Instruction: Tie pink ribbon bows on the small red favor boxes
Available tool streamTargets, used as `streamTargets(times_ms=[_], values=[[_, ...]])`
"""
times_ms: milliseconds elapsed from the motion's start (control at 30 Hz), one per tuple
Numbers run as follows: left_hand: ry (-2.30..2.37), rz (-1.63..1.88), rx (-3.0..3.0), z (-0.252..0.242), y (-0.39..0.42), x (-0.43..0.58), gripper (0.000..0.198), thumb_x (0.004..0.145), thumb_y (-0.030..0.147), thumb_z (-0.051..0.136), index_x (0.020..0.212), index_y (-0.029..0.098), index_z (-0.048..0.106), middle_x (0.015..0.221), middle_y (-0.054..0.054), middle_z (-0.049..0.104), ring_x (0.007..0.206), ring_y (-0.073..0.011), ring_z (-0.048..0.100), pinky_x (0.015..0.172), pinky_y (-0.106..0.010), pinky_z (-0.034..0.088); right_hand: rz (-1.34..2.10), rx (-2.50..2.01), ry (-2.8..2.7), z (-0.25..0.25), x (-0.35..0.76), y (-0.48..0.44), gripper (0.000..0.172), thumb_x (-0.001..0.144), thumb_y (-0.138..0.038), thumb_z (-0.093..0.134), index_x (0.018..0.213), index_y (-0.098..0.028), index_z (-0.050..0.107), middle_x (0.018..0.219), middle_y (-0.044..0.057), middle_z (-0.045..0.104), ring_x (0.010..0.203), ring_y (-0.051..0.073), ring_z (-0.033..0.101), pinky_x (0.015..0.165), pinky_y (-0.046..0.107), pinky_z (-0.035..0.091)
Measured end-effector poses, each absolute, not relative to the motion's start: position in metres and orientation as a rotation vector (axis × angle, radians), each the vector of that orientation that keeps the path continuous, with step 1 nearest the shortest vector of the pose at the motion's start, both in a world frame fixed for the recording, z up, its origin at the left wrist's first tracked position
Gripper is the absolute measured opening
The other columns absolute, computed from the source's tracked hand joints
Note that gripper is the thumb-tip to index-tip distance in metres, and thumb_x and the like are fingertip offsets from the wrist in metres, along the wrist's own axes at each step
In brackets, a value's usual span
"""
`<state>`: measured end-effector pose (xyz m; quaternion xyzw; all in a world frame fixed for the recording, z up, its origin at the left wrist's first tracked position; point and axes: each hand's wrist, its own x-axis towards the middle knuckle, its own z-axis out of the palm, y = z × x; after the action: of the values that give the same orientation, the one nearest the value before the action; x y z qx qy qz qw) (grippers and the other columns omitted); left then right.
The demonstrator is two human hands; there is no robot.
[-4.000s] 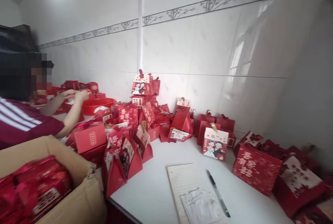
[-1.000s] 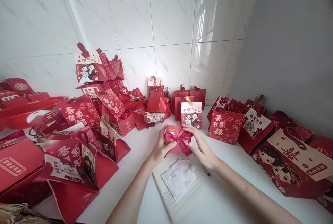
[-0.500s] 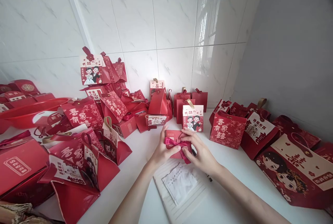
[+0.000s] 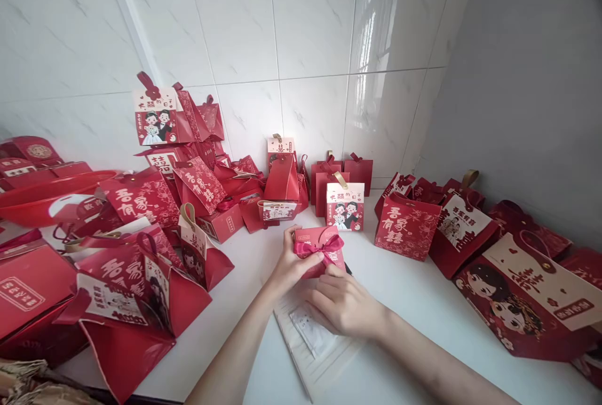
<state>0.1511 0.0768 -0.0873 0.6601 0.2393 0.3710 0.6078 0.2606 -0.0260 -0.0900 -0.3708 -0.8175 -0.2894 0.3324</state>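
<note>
A small red gift box (image 4: 313, 237) is in my left hand (image 4: 292, 264), gripped at its left side. A magenta ribbon bow (image 4: 329, 246) is tied across the box's front, and my left thumb presses on it near the knot. My right hand (image 4: 345, 301) is closed just below the bow, thumb and forefinger pinched at the ribbon's lower tail; the tail itself is mostly hidden by the fingers. Under my right hand lie a folded white paper (image 4: 313, 331) with writing and a lined notebook (image 4: 301, 364).
Piled red gift boxes (image 4: 200, 182) and a red basin (image 4: 51, 201) take up the left. More boxes (image 4: 407, 226) line the right side. A cream-and-red box with a printed couple (image 4: 345, 207) stands behind my hands, before the tiled wall (image 4: 315, 22).
My right hand has left the box's right side and moved down to below the bow, its fingers now closed at the ribbon. The left hand keeps its hold on the box.
</note>
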Motion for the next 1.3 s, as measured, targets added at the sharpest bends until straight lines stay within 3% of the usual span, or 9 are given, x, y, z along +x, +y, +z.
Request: streamTargets(times_ms=[267,467,667,967,1067,1300], values=[[0.560,0.807,1.466,-0.078,0.074,0.149,0.061,0.064,0.029,0.071,0.108,0.023,0.030,0.088,0.003,0.054,0.081,-0.0123,0.055,0.079,-0.026,0.043,-0.837,-1.106,-2.060,-0.103,0.250,-0.016,0.022,0.088,-0.006,0.040,0.092,-0.011,0.060,0.076,0.007,0.055,0.069,0.018,0.044,0.067,0.029,0.036],[0.581,0.785,1.379,-0.076,0.072,0.148,0.062,0.062,0.027,0.071,0.109,0.024,0.030,0.089,0.003,0.054,0.077,-0.0115,0.055,0.075,-0.026,0.043,-0.827,-1.207,-2.012,-0.104,0.247,-0.015,0.033,0.091,-0.006,0.029,0.078,-0.012,0.058,0.080,0.009,0.055,0.070,0.017,0.043,0.066,0.028,0.036],[0.557,0.754,1.417,-0.080,0.079,0.144,0.044,0.073,0.029,0.062,0.107,0.023,0.035,0.094,0.000,0.054,0.089,-0.0143,0.055,0.082,-0.027,0.042,-0.842,-1.201,-2.067,-0.100,0.246,-0.019,0.033,0.093,-0.007,0.027,0.109,-0.008,0.056,0.101,0.012,0.060,0.076,0.019,0.046,0.068,0.031,0.037],[0.558,0.770,1.401,-0.078,0.078,0.146,0.050,0.069,0.031,0.066,0.106,0.023,0.034,0.096,-0.001,0.054,0.085,-0.0143,0.056,0.078,-0.028,0.044,-0.820,-1.202,-2.003,-0.101,0.248,-0.018,0.031,0.091,-0.005,0.030,0.096,-0.009,0.060,0.074,0.008,0.056,0.064,0.017,0.041,0.059,0.028,0.034],[0.552,0.744,1.438,-0.077,0.076,0.147,0.057,0.066,0.030,0.071,0.105,0.023,0.031,0.092,0.000,0.055,0.080,-0.0131,0.057,0.075,-0.028,0.046,-0.790,-1.119,-2.000,-0.100,0.251,-0.019,0.029,0.091,-0.004,0.033,0.085,-0.010,0.061,0.073,0.007,0.054,0.065,0.016,0.040,0.062,0.027,0.036],[0.552,0.842,1.482,-0.085,0.075,0.152,0.060,0.065,0.025,0.072,0.105,0.024,0.028,0.087,0.003,0.052,0.077,-0.0113,0.054,0.074,-0.025,0.044,-0.790,-1.053,-2.041,-0.098,0.251,-0.022,0.031,0.093,-0.006,0.031,0.082,-0.013,0.060,0.066,0.003,0.050,0.062,0.015,0.041,0.059,0.027,0.036]])
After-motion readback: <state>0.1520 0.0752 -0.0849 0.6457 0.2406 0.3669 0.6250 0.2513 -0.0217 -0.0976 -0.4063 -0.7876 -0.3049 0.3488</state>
